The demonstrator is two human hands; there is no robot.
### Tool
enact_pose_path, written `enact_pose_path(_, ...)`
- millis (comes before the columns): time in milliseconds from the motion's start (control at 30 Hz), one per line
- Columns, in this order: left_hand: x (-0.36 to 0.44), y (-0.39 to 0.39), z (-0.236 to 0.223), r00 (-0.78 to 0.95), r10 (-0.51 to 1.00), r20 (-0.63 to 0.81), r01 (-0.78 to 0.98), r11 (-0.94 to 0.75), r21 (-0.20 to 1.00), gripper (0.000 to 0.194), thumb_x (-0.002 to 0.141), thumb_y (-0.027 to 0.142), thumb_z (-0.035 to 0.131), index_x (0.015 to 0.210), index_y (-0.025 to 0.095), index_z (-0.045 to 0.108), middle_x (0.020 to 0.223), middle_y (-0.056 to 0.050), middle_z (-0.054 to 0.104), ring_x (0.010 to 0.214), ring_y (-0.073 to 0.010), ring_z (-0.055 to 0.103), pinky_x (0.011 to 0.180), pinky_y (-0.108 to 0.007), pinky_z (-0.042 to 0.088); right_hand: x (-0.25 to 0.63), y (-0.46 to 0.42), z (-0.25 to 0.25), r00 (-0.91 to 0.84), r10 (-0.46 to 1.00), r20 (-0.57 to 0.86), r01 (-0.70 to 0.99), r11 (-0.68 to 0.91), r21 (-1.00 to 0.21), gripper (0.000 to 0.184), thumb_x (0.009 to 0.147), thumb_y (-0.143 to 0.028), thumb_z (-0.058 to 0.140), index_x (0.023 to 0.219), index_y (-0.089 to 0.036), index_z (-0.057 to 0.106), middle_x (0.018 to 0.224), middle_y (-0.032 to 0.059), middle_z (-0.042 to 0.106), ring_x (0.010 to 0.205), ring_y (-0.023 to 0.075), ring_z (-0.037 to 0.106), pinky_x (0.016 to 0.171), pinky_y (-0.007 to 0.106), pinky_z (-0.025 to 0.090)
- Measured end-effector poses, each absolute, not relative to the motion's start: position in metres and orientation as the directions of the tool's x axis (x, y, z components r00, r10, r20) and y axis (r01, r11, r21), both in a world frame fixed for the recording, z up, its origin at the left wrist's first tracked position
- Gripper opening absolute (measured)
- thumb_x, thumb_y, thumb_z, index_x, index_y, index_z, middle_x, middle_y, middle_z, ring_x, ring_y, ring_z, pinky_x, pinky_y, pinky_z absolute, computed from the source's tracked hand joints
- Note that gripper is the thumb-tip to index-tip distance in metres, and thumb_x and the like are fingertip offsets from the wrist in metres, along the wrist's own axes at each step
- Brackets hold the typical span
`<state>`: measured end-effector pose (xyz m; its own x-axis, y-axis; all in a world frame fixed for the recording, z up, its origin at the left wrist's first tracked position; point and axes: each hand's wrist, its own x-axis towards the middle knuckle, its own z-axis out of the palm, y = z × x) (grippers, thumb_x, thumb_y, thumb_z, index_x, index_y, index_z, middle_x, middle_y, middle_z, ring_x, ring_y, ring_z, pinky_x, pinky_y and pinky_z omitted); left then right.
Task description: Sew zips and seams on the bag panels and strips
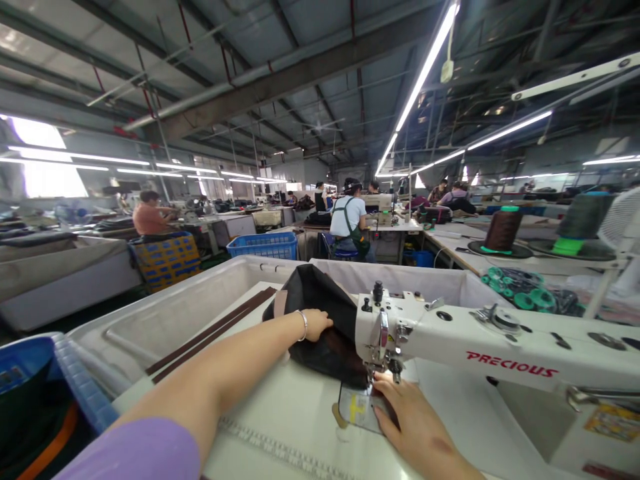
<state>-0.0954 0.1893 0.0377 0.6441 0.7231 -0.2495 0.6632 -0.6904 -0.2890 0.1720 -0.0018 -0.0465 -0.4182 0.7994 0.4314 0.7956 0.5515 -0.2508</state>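
1. The black, softly shiny, leather-like piece (pixel 325 355) bulges on the smooth white table (pixel 280 420), slanting down rightward to the presser foot (pixel 371 375).
2. My left hand (pixel 316 325) lies on its bulk; pinching or pressing, I can't tell.
3. My right hand (pixel 417 420), thumb spread, grasping nothing, is beside its foot end.
4. Flat brown strips (pixel 250 305) lie leftward.
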Motion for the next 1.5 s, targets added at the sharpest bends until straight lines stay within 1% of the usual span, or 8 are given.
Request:
enact_pose_path(267,-0.112,0.18,0.046,0.699,0.641,-0.316,0.63,-0.762,-0.152,0.032,0.076,0.042,0.071,0.092,0.015,0.062,0.091,-0.003,0.062,0.08,-0.0152,0.057,0.069,-0.029,0.047,0.171,-0.002,-0.046,-0.427,0.801,0.42,0.791,0.556,-0.255,0.034,0.088,-0.028,0.048,0.12,-0.021,0.056,0.127,0.0105,0.056,0.115,0.0267,0.052,0.099,0.044,0.038)
enact_pose_path(467,-0.093,0.121,0.089,0.837,0.539,-0.091,0.5,-0.822,-0.273,0.004,0.084,0.02,0.06,0.088,0.018,0.06,0.081,-0.003,0.063,0.088,-0.0198,0.057,0.099,-0.046,0.036,0.172,-0.004,-0.045,-0.411,0.798,0.44,0.798,0.549,-0.251,0.031,0.088,-0.028,0.049,0.116,-0.019,0.058,0.118,0.0115,0.06,0.105,0.0267,0.056,0.093,0.045,0.043)
enact_pose_path(567,-0.076,0.055,0.113,0.922,0.387,-0.003,0.364,-0.87,-0.333,0.02,0.094,0.016,0.039,0.093,0.018,0.059,0.084,-0.006,0.063,0.091,-0.0201,0.055,0.108,-0.048,0.025,0.169,-0.008,-0.045,-0.404,0.784,0.472,0.797,0.554,-0.239,0.037,0.088,-0.03,0.05,0.12,-0.013,0.057,0.114,0.0163,0.06,0.104,0.0296,0.056,0.092,0.049,0.044)
enact_pose_path(733,-0.055,-0.064,0.107,0.999,0.01,0.037,0.026,-0.885,-0.465,0.01,0.082,0.021,0.059,0.073,0.016,0.062,0.064,-0.005,0.06,0.062,-0.0181,0.052,0.071,-0.035,0.043,0.146,-0.028,-0.041,-0.566,0.663,0.491,0.682,0.71,-0.172,0.059,0.076,-0.029,0.062,0.133,-0.019,0.05,0.139,0.0119,0.046,0.126,0.0281,0.042,0.106,0.045,0.037)
enact_pose_path(900,-0.051,-0.106,0.132,0.95,0.312,0.02,0.295,-0.874,-0.386,0.021,0.081,0.029,0.062,0.096,0.015,0.067,0.07,-0.009,0.067,0.064,-0.0225,0.058,0.066,-0.037,0.045,0.128,-0.049,-0.044,-0.652,0.555,0.517,0.585,0.802,-0.122,0.02,0.079,-0.018,0.057,0.095,-0.021,0.069,0.113,0.0062,0.065,0.107,0.0216,0.058,0.105,0.04,0.04)
enact_pose_path(1067,-0.06,-0.046,0.141,0.883,0.408,-0.233,0.42,-0.907,0.002,0.024,0.093,0.03,0.048,0.104,0.023,0.067,0.088,-0.003,0.072,0.076,-0.0169,0.066,0.067,-0.026,0.047,0.125,-0.066,-0.046,-0.624,0.628,0.465,0.618,0.761,-0.198,0.021,0.075,-0.01,0.057,0.092,-0.017,0.067,0.102,0.0067,0.068,0.093,0.0204,0.062,0.086,0.033,0.052)
enact_pose_path(1233,-0.077,0.019,0.037,0.779,0.626,-0.023,0.623,-0.778,-0.076,0.055,0.094,0.049,0.041,0.141,0.019,0.041,0.144,-0.017,0.042,0.132,-0.0333,0.04,0.106,-0.049,0.033,0.126,-0.079,-0.042,-0.586,0.673,0.452,0.642,0.726,-0.248,0.026,0.075,-0.006,0.054,0.098,-0.014,0.065,0.116,0.0091,0.064,0.106,0.0234,0.058,0.096,0.037,0.047)
enact_pose_path(1500,-0.092,0.035,-0.016,0.748,0.662,0.044,0.664,-0.745,-0.061,0.065,0.095,0.054,0.032,0.151,0.024,0.016,0.157,-0.014,0.016,0.144,-0.0317,0.018,0.114,-0.054,0.017,0.119,-0.085,-0.044,-0.538,0.676,0.504,0.65,0.713,-0.263,0.025,0.079,-0.007,0.05,0.097,-0.012,0.065,0.111,0.0107,0.066,0.103,0.0224,0.06,0.095,0.037,0.047)
